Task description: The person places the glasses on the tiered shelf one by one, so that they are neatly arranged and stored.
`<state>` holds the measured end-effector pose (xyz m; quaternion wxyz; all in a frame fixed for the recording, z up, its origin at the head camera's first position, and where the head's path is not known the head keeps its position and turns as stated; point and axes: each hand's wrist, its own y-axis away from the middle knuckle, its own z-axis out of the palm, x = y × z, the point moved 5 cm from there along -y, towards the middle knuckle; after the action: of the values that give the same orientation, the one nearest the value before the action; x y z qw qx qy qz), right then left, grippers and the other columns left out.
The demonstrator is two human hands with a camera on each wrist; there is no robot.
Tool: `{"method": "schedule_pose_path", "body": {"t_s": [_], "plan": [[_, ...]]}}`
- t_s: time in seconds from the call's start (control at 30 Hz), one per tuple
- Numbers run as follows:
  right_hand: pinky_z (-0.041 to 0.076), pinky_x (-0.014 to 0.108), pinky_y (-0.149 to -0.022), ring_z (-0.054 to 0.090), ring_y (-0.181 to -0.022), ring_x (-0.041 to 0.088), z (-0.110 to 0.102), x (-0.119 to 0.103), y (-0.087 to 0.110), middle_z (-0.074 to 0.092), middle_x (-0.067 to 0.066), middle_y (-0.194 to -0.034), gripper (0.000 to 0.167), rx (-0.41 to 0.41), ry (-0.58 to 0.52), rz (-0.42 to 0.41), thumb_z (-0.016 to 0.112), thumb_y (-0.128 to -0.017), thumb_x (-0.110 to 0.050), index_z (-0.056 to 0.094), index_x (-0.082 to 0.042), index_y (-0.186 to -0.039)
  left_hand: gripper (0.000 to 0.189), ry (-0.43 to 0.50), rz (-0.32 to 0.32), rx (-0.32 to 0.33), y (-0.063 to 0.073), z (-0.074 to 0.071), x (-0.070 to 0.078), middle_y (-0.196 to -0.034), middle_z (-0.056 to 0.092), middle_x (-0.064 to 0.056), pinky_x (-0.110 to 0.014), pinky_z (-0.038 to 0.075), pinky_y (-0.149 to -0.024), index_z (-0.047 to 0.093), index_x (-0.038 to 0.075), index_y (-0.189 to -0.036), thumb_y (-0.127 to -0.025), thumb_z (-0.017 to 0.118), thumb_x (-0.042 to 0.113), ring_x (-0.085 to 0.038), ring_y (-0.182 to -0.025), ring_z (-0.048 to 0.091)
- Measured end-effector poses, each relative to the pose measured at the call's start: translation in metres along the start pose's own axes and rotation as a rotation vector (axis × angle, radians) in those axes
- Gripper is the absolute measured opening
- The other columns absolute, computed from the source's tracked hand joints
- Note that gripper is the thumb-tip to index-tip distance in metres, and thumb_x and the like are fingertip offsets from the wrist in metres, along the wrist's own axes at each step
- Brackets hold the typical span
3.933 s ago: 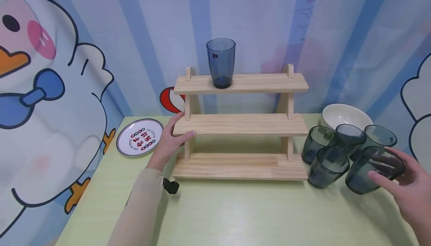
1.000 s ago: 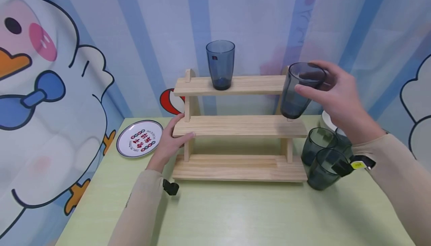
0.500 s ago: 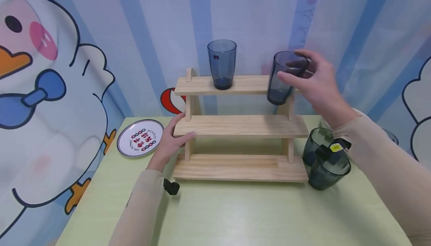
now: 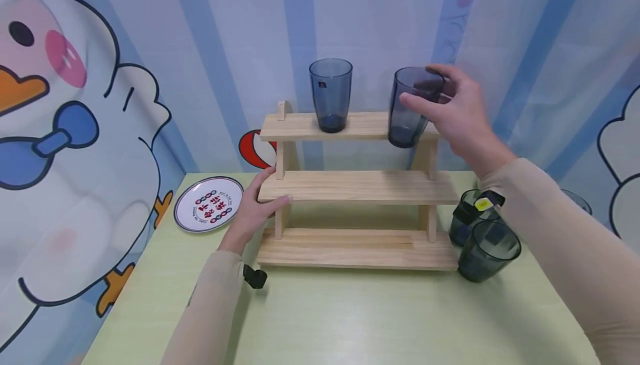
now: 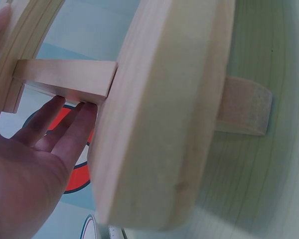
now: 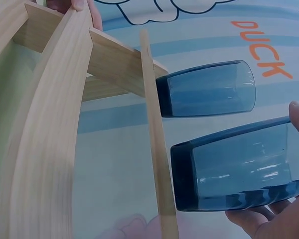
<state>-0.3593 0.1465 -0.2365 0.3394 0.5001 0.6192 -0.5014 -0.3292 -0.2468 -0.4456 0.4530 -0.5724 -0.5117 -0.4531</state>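
Observation:
My right hand [image 4: 462,112] grips a blue-grey glass tumbler [image 4: 407,123] near its rim, thumb on the near side. The tumbler leans slightly, its base close to the front edge of the top tier, at the right end. A second tumbler [image 4: 331,98] stands upright on that tier, left of the middle. With my left hand [image 4: 252,209] I hold the left end of the middle tier of a three-tier wooden display stand [image 4: 357,186], thumb on the board. In the left wrist view, the left hand's fingers [image 5: 72,129] touch the stand's upright.
More tumblers [image 4: 489,251] stand on the table [image 4: 350,320] at the stand's right, partly hidden by my right forearm. A white plate [image 4: 187,204] with red lettering lies at the left. Behind the table hangs a striped blue cloth [image 4: 240,37] with cartoon ducks.
My right hand has lifted a tumbler from the group at the right and carried it up and left to the top tier. The left hand has stayed on the stand.

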Motion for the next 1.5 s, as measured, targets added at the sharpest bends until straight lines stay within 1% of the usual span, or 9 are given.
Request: {"method": "schedule_pose_path", "body": {"t_s": [0.2, 0.43, 0.6, 0.8, 1.03, 1.17, 1.37, 1.5], "plan": [[0.05, 0.038, -0.107, 0.058, -0.126, 0.024, 0.008, -0.002, -0.007, 0.061, 0.005, -0.136, 0.081, -0.002, 0.002, -0.013, 0.087, -0.088, -0.034, 0.047, -0.019, -0.157, 0.083, -0.01, -0.01, 0.008, 0.001, 0.001, 0.0, -0.16, 0.042, -0.01, -0.054, 0.053, -0.104, 0.038, 0.04, -0.161, -0.092, 0.084, 0.03, -0.035, -0.133, 0.053], [0.047, 0.041, -0.113, 0.055, -0.132, 0.023, 0.016, -0.001, -0.017, 0.059, 0.007, -0.144, 0.085, 0.011, 0.034, 0.026, 0.087, -0.087, -0.041, 0.044, -0.024, -0.159, 0.083, 0.0, -0.004, 0.009, 0.0, 0.001, -0.001, -0.16, 0.042, -0.011, -0.053, 0.053, -0.103, 0.038, 0.039, -0.161, -0.093, 0.083, 0.027, -0.035, -0.132, 0.052], [0.045, 0.041, -0.115, 0.053, -0.136, 0.023, 0.021, 0.0, -0.024, 0.058, 0.007, -0.148, 0.088, 0.017, 0.022, 0.049, 0.086, -0.088, -0.042, 0.041, -0.025, -0.161, 0.083, 0.011, -0.006, 0.004, 0.0, 0.001, -0.003, -0.16, 0.042, -0.012, -0.05, 0.053, -0.103, 0.037, 0.038, -0.162, -0.093, 0.082, 0.025, -0.034, -0.132, 0.052], [0.046, 0.041, -0.114, 0.053, -0.134, 0.023, 0.027, -0.002, -0.031, 0.058, 0.007, -0.147, 0.088, 0.02, -0.015, 0.061, 0.086, -0.087, -0.042, 0.041, -0.025, -0.16, 0.082, 0.007, 0.005, 0.01, 0.0, 0.0, -0.002, -0.159, 0.043, -0.011, -0.049, 0.054, -0.102, 0.039, 0.04, -0.161, -0.093, 0.083, 0.026, -0.033, -0.131, 0.053], [0.048, 0.039, -0.111, 0.054, -0.132, 0.023, 0.034, -0.003, -0.036, 0.056, 0.008, -0.146, 0.088, 0.017, -0.052, 0.063, 0.088, -0.086, -0.039, 0.041, -0.024, -0.159, 0.082, 0.009, 0.007, 0.002, 0.001, 0.001, 0.0, -0.159, 0.042, -0.01, -0.052, 0.054, -0.103, 0.039, 0.039, -0.161, -0.093, 0.083, 0.026, -0.034, -0.132, 0.053], [0.048, 0.039, -0.11, 0.053, -0.133, 0.023, 0.037, -0.004, -0.039, 0.054, 0.008, -0.148, 0.088, 0.023, -0.039, 0.065, 0.088, -0.087, -0.04, 0.041, -0.024, -0.16, 0.082, 0.007, 0.007, 0.0, 0.001, 0.001, 0.002, -0.16, 0.042, -0.009, -0.053, 0.053, -0.104, 0.039, 0.039, -0.161, -0.093, 0.083, 0.026, -0.034, -0.132, 0.052], [0.048, 0.039, -0.112, 0.051, -0.134, 0.023, 0.041, -0.003, -0.041, 0.049, 0.01, -0.153, 0.089, 0.033, 0.011, 0.071, 0.086, -0.088, -0.043, 0.038, -0.026, -0.161, 0.082, 0.003, 0.001, 0.001, 0.002, 0.001, 0.003, -0.159, 0.042, -0.009, -0.051, 0.054, -0.103, 0.038, 0.039, -0.161, -0.093, 0.083, 0.026, -0.034, -0.132, 0.053], [0.047, 0.039, -0.112, 0.05, -0.135, 0.023, 0.042, -0.004, -0.042, 0.048, 0.01, -0.155, 0.089, 0.02, 0.039, 0.071, 0.084, -0.088, -0.044, 0.036, -0.027, -0.161, 0.082, 0.005, -0.002, 0.004, 0.002, 0.001, 0.002, -0.159, 0.043, -0.009, -0.051, 0.054, -0.102, 0.039, 0.04, -0.161, -0.093, 0.083, 0.027, -0.034, -0.131, 0.053]]}}
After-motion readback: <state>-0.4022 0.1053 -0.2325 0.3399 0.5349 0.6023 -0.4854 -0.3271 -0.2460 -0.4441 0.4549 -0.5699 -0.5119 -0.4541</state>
